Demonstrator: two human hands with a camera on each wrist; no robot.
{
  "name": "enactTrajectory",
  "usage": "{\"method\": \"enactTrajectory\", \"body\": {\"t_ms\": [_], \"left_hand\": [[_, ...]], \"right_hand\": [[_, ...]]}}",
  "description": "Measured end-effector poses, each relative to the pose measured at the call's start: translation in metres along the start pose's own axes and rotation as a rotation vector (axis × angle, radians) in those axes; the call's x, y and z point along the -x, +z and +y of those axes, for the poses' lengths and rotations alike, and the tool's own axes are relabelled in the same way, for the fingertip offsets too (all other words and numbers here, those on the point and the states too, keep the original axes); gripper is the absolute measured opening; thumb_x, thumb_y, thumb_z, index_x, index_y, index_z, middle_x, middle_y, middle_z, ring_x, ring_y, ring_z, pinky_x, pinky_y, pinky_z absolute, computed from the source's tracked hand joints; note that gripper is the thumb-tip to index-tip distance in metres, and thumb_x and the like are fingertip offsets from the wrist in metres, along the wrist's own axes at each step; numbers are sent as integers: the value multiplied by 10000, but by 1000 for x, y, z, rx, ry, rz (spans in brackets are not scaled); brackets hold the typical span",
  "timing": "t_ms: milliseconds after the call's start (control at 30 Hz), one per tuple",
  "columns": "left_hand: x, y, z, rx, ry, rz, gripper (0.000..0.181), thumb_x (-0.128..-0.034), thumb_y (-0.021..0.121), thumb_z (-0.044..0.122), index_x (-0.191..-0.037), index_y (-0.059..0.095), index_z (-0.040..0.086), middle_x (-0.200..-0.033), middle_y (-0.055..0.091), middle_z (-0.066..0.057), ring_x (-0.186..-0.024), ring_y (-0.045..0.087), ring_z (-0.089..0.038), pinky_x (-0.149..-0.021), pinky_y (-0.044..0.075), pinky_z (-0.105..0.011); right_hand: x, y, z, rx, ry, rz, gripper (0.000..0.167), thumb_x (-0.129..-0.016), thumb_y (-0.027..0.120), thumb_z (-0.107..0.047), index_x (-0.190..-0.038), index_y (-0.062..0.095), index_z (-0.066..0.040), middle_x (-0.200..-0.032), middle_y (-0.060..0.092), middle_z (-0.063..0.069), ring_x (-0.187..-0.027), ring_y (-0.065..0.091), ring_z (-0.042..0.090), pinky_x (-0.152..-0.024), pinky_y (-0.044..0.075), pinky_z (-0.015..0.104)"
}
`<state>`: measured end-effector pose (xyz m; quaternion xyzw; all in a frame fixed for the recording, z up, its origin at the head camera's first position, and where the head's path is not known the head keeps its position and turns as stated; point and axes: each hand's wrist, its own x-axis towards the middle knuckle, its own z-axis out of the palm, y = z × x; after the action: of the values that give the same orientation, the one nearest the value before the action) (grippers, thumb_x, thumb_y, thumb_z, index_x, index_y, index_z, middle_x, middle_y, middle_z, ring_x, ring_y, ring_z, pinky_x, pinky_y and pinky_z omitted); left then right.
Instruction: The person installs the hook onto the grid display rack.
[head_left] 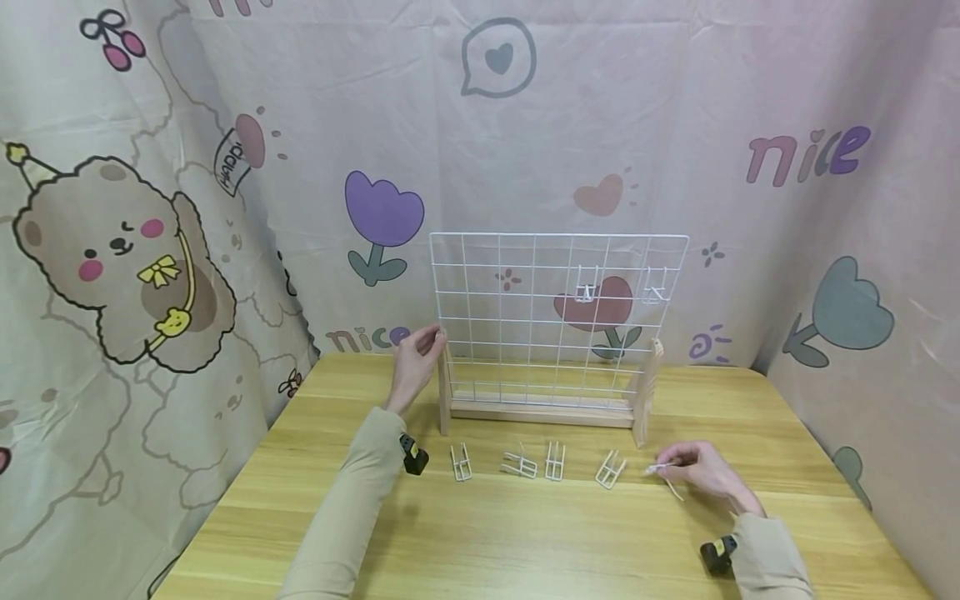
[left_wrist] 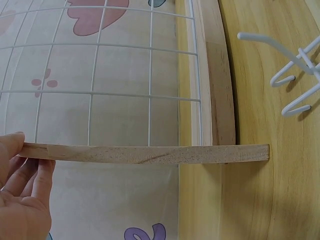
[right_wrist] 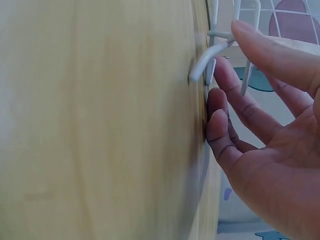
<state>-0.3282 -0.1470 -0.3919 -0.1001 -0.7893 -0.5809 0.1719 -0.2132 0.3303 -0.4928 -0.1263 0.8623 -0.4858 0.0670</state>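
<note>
My left hand (head_left: 415,362) pinches the top end of the left wooden upright (left_wrist: 145,154) of a stand. A white wire grid panel (head_left: 531,294) stands in it, leaning back slightly, over a wooden base bar (head_left: 540,412). Low over the table at the right, my right hand (head_left: 701,471) holds a white wire hook (right_wrist: 206,61) between thumb and fingers. Two similar hooks hang on the grid's upper right: one hook (head_left: 585,293) further in, the other hook (head_left: 655,294) near the right edge.
Several white wire hooks lie in a row before the stand, from a hook (head_left: 461,463) at the left to a hook (head_left: 611,470) nearest my right hand. The wooden table (head_left: 487,542) carries everything. A printed curtain (head_left: 450,125) surrounds it at the back and sides.
</note>
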Motion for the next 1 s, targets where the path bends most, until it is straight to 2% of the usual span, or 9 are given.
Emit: {"method": "enactTrajectory", "body": {"t_ms": [67, 167, 267, 333, 433, 567, 667, 867, 1000], "left_hand": [[0, 0, -1, 3, 6, 2, 384, -993, 638, 125, -1330, 595, -56, -1362, 605, -287, -1285, 601, -410, -1102, 514, -445], [0, 0, 0, 6, 10, 4, 377, -990, 641, 121, -1324, 603, -50, -1356, 615, -278, -1279, 608, -402, -1098, 519, -435], [0, 0, 0, 4, 12, 3, 375, -992, 636, 114, -1325, 600, -56, -1356, 617, -274, -1282, 609, -397, -1097, 520, -428], [0, 0, 0, 3, 10, 3, 376, -992, 636, 115, -1325, 599, -55, -1357, 618, -270, -1283, 608, -393, -1096, 519, -419], [0, 0, 0, 6, 8, 0, 373, -994, 628, 102, -1328, 592, -61, -1361, 612, -274, -1288, 604, -397, -1098, 515, -415], [0, 0, 0, 14, 5, 0, 377, -996, 624, 104, -1331, 586, -66, -1360, 612, -275, -1289, 604, -394, -1103, 512, -409], [1, -1, 0, 5, 4, 0, 386, -999, 622, 116, -1335, 582, -69, -1363, 611, -274, -1288, 605, -395, -1105, 513, -417], [1, -1, 1, -2, 5, -5, 378, -1000, 625, 121, -1330, 591, -60, -1359, 614, -276, -1284, 607, -398, -1102, 517, -433], [0, -1, 0, 4, 9, -6, 392, -1000, 622, 109, -1336, 573, -87, -1362, 601, -295, -1286, 599, -414, -1104, 513, -447]], "right_hand": [[-1, 1, 1, 8, -6, 7, 215, -873, 728, -59, -999, 691, 111, -870, 721, -28, -727, 583, 0, -628, 498, 178], [-1, 2, 2, 26, -22, 31, 231, -852, 739, -37, -1012, 694, 123, -919, 728, 73, -711, 560, -3, -597, 487, 174], [-1, 3, 3, 41, -33, 75, 358, -823, 761, -18, -1114, 647, 158, -951, 713, 203, -704, 566, 12, -584, 494, 180], [0, 2, 2, 33, -14, 109, 484, -799, 777, 5, -1206, 575, 172, -965, 674, 246, -710, 556, 35, -586, 492, 187], [2, 2, 1, 29, 37, 146, 598, -765, 795, 39, -1242, 463, 176, -982, 591, 211, -754, 526, 71, -619, 473, 184], [4, 0, -1, 26, 96, 148, 561, -735, 798, 67, -1156, 431, 116, -914, 505, 107, -748, 470, 85, -619, 446, 187], [4, 0, -1, 22, 91, 131, 527, -731, 797, 77, -1115, 436, 103, -867, 550, 95, -723, 495, 67, -612, 462, 188], [5, -3, 2, -44, 62, 55, 551, -752, 752, 100, -1174, 400, 145, -829, 666, 156, -711, 596, 58, -597, 529, 205], [5, -4, 4, -62, 60, 37, 557, -770, 739, 105, -1204, 393, 151, -792, 684, 43, -711, 612, 44, -600, 522, 198]]}}
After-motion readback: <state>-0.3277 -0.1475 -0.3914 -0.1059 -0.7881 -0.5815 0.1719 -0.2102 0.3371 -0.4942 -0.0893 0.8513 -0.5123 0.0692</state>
